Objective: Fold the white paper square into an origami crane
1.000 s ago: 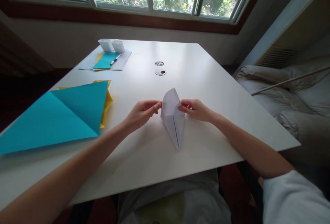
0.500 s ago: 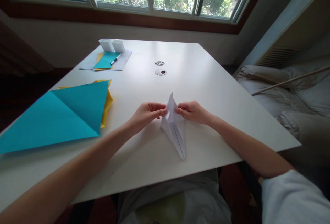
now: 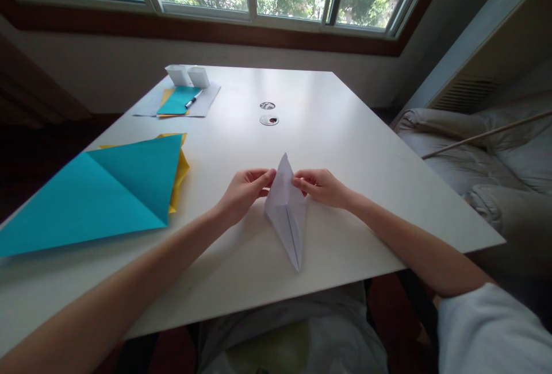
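Your left hand (image 3: 246,193) and right hand (image 3: 322,186) each pinch, thumb against fingers, one side of a folded white paper kite shape (image 3: 286,204), long and pointed, at the near middle of a smooth, glossy white surface (image 3: 353,132). Its far tip stands between your hands; a dark slit runs down its near half between straight-edged flaps. Uneven pulling could skew that tip or set a crease off centre, and too hard a pinch might crumple or tear the thin paper. At left, a large matte teal paper sheet (image 3: 116,190), creased diagonally, partly covers angular yellow paper (image 3: 177,187); a leftward sweep of your forearm could knock both.
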